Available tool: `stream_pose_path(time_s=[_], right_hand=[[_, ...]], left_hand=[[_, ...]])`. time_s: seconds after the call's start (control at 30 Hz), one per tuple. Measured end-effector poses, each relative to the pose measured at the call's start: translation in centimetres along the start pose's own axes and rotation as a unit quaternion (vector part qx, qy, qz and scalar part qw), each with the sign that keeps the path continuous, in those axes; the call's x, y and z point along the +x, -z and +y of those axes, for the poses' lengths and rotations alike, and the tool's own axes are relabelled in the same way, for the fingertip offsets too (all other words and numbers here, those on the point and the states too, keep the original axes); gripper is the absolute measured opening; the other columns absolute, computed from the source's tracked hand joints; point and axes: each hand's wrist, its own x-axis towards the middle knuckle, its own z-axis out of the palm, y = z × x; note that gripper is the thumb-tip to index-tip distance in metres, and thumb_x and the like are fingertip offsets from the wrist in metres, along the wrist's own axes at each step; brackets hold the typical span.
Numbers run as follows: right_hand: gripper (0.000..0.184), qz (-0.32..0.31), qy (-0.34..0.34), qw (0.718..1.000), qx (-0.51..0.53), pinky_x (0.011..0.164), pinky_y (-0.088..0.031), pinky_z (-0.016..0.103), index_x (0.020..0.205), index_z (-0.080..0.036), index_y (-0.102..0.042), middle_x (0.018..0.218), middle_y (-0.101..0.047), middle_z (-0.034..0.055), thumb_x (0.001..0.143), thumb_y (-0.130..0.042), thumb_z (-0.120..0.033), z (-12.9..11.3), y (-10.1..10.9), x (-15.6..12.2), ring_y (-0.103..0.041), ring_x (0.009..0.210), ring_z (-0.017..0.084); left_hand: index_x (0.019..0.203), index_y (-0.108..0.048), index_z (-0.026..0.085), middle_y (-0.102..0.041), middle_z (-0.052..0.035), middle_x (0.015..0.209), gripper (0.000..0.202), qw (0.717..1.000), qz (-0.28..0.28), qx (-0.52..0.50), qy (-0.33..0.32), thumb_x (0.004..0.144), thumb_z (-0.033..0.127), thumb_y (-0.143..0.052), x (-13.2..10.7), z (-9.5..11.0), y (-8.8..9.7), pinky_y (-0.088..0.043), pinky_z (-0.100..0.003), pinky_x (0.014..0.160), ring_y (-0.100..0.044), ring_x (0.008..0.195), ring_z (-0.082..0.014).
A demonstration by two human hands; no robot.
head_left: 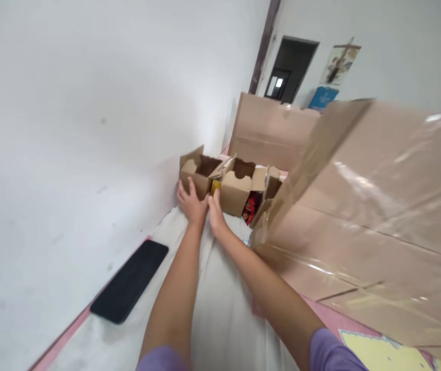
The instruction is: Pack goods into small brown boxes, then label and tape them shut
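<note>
My left hand (pixel 192 204) lies spread against the near side of a small open cardboard box (pixel 196 185), beside the wall. Its fingers reach toward the box's left edge and its thumb toward the right corner. Close to the thumb, my right hand (pixel 216 214) has its fingers stretched out at the gap between this box and a second open cardboard box (pixel 234 200). Something yellow (pixel 215 185) shows in that gap, just above my right fingertips; its kind is unclear. A red packet (pixel 249 207) sits to the right of the second box.
A black phone-like slab (pixel 130 281) lies on the white cloth (pixel 228 319) near the wall. A large taped cardboard carton (pixel 375 216) fills the right side. Behind the small boxes stands a cardboard panel (pixel 274 123). A doorway (pixel 292 67) is farther back.
</note>
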Motion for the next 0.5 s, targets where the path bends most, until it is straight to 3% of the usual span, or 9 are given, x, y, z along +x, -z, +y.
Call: stream_pose_path(time_s=[0.1,0.27,0.4,0.5], right_hand=[[0.095,0.045,0.032,0.998,0.011,0.13,-0.001,0.038,0.165,-0.02,0.001,0.172,0.006,-0.0025,0.094,-0.031,-0.073,0.5,-0.3,1.1,0.004,0.16,0.015],[0.093,0.143,0.055,0.988,0.008,0.13,0.0,0.041,0.164,-0.014,-0.009,0.173,-0.006,0.0046,0.094,-0.038,-0.067,0.2,-1.6,2.8,-0.002,0.16,0.02],[0.086,0.14,0.061,0.988,0.024,0.129,-0.007,0.043,0.164,-0.017,-0.014,0.172,-0.016,0.0055,0.094,-0.035,-0.063,0.6,-1.3,4.3,-0.012,0.159,0.02],[0.088,0.123,0.057,0.99,0.037,0.129,-0.009,0.043,0.164,-0.018,-0.011,0.172,-0.013,0.0045,0.093,-0.035,-0.063,1.3,-0.6,5.1,-0.009,0.159,0.02]], left_hand=[[0.158,-0.033,0.03,-0.017,-0.0133,0.167,0.084,0.998,0.026,-0.02,-0.049,0.085,0.046,-0.073,0.6,-0.7,-1.0,-0.029,-0.053,0.121,-0.025,0.15,-0.0386],[0.16,-0.028,0.02,-0.034,-0.0222,0.152,0.095,0.997,0.053,-0.041,-0.027,0.084,0.055,-0.072,0.7,-1.0,-1.0,-0.031,-0.05,0.118,-0.037,0.139,-0.0381],[0.161,-0.022,0.018,-0.041,-0.0211,0.146,0.107,0.997,0.049,-0.058,-0.014,0.077,0.05,-0.079,0.6,-1.0,-0.6,-0.033,-0.05,0.116,-0.041,0.135,-0.0386],[0.16,-0.021,0.018,-0.041,-0.0199,0.143,0.106,0.997,0.039,-0.069,-0.024,0.075,0.041,-0.08,0.8,-1.2,-0.7,-0.033,-0.046,0.117,-0.042,0.136,-0.0346]])
